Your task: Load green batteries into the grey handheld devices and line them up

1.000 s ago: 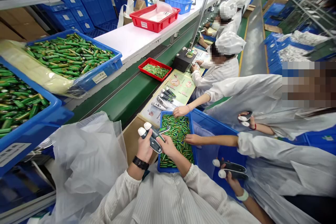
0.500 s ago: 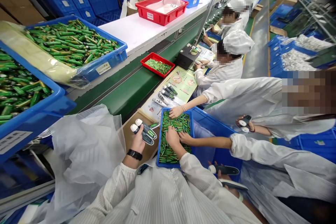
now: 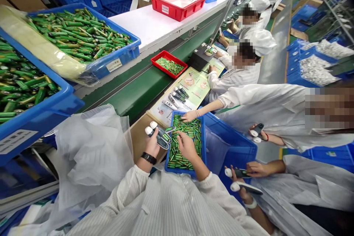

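Note:
My left hand (image 3: 152,145) grips two dark grey handheld devices (image 3: 163,142) with round white ends. Their backs face up, and green batteries show in the open compartments. Beside it, a shallow blue tray (image 3: 205,143) is filled with loose green batteries (image 3: 177,160). Over the middle of this tray is my right hand (image 3: 186,145), its thumb and fingers drawn together near the devices. Whatever may be between these fingertips is too small to make out. A co-worker's hand (image 3: 190,115) reaches into the tray's far end.
Several more devices (image 3: 179,94) lie on a printed mat (image 3: 193,81) beyond the tray. A red tray of batteries (image 3: 169,64) sits on the green conveyor (image 3: 132,88). Large battery bins (image 3: 116,61) stand at left. Crumpled plastic (image 3: 94,143) lies nearby. Co-workers crowd the right side.
My right hand has lifted from among the batteries. The lower co-worker's hand has left the tray and is now at a device on the right. My view has shifted slightly.

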{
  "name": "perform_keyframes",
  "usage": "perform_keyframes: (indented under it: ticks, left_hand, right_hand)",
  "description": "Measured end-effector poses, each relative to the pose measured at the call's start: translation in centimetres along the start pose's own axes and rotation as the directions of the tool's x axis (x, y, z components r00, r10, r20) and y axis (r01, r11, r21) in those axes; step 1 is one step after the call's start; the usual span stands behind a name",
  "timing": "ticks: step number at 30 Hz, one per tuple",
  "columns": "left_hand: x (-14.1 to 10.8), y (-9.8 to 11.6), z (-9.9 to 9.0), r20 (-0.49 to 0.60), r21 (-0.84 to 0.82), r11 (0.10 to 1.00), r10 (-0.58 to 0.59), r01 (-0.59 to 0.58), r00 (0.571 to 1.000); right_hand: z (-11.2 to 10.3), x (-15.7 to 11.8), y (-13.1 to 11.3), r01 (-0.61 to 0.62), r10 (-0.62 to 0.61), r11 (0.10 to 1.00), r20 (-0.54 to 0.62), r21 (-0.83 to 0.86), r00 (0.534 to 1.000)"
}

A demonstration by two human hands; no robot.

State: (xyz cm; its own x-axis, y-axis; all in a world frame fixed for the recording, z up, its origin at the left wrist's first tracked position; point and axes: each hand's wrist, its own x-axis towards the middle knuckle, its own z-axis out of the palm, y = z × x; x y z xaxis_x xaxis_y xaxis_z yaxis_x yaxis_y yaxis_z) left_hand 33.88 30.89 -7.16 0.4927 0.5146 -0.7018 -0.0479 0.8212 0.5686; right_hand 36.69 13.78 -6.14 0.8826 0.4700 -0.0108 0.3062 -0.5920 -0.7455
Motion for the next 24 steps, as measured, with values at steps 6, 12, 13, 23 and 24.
perform_keyframes:
  ticks: [6, 12, 13, 23, 24]
  left_hand:
    - [-0.8, -0.7, 1.3, 0.099, 0.004, 0.997, 0.078, -0.079, 0.992]
    - [-2.0, -0.9, 2.3, 0.103, -0.021, 0.995, 0.103, -0.102, 0.989]
    - [-2.1, -0.9, 2.4, 0.101, -0.017, 0.995, 0.103, -0.102, 0.99]
    - [-2.2, -0.6, 2.9, 0.146, -0.009, 0.991, 0.133, -0.133, 0.98]
    - [-2.2, -0.6, 2.9, 0.143, -0.002, 0.99, 0.141, -0.142, 0.98]
  right_hand:
    - [1.6, -1.5, -2.7, 0.025, -0.014, 0.988, -0.074, 0.155, 0.997]
    - [2.2, -1.0, -3.0, 0.054, -0.036, 0.995, -0.19, 0.088, 0.981]
    - [2.3, -0.9, -3.1, 0.059, -0.039, 0.994, -0.202, 0.091, 0.979]
    - [3.8, -0.4, -3.6, -0.216, 0.35, 0.894, -0.311, 0.392, 0.883]
    - [3.8, -0.4, -3.5, -0.267, 0.422, 0.846, -0.274, 0.462, 0.864]
